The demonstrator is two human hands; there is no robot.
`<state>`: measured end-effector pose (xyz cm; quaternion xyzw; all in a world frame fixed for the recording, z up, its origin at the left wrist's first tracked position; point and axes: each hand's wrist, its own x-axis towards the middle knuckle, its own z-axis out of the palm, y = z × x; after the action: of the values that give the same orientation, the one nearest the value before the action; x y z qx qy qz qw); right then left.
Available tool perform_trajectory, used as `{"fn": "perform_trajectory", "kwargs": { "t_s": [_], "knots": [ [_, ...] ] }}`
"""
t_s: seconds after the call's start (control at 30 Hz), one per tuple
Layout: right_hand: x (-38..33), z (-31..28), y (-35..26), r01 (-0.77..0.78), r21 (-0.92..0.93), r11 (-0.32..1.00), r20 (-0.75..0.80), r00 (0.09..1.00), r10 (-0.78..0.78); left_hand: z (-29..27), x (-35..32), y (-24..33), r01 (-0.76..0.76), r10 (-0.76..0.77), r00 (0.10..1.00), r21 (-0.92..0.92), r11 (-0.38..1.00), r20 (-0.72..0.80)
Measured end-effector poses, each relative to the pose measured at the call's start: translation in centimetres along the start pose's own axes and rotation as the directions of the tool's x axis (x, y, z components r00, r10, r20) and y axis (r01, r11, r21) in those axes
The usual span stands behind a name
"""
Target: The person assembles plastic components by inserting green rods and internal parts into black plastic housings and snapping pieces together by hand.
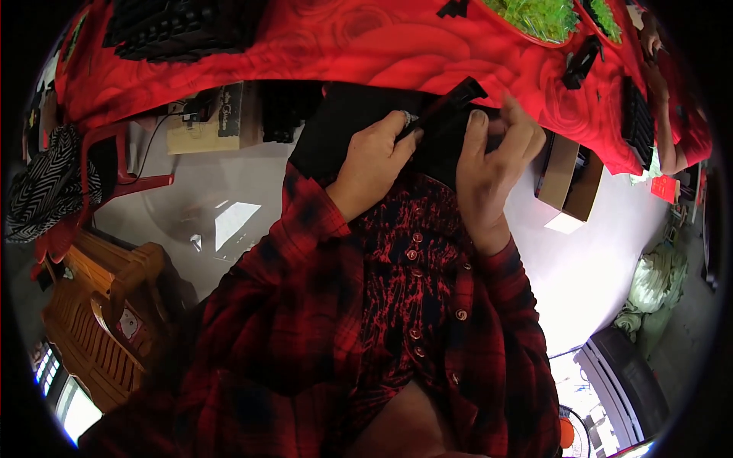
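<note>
Over my lap, just in front of the table edge, my left hand (374, 156) is closed around one end of a long, narrow black plastic piece (439, 107). The piece slants up to the right and ends in a wider, bracket-like head. Beside that head is my right hand (500, 156), its thumb raised and its fingers loosely bent and apart. I see nothing held in it. Dark cloth on my lap (324, 141) makes the lower outline of the piece hard to make out.
A red rose-patterned tablecloth (343, 46) covers the table. On it are stacked black parts (183, 30), a loose black part (584, 61) and a container of green pieces (538, 19). An open cardboard box (569, 179) stands below. Another person's arm (668, 145) shows at the right.
</note>
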<state>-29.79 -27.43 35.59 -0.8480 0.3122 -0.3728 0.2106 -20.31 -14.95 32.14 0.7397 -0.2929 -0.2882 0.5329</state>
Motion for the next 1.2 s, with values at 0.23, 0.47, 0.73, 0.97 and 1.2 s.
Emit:
{"fn": "perform_trajectory", "kwargs": {
  "t_s": [0.23,0.47,0.73,0.97,1.2],
  "knots": [
    [0.7,0.7,0.6,-0.284,0.347,0.894,0.367,0.918,0.149,0.1,-0.3,0.2,0.093,-0.087,0.994,-0.090,0.992,0.071],
    [0.0,1.0,0.1,-0.268,0.372,0.888,0.394,0.912,0.110,0.4,-0.8,0.2,0.281,-0.231,0.960,-0.520,0.807,0.160],
    [-1.0,1.1,-0.1,-0.117,0.360,0.926,0.328,0.945,-0.008,0.2,-1.9,0.9,0.333,-0.280,0.942,-0.593,0.733,0.183],
    [-1.7,0.1,-0.9,-0.050,0.265,0.963,0.327,0.944,-0.041,0.1,-2.6,0.2,0.300,-0.229,0.954,-0.598,0.743,0.193],
    [-1.0,0.1,-1.3,-0.177,0.349,0.920,0.369,0.929,0.039,0.1,-1.8,1.2,0.302,-0.268,0.953,-0.490,0.818,0.140]
  ]
}}
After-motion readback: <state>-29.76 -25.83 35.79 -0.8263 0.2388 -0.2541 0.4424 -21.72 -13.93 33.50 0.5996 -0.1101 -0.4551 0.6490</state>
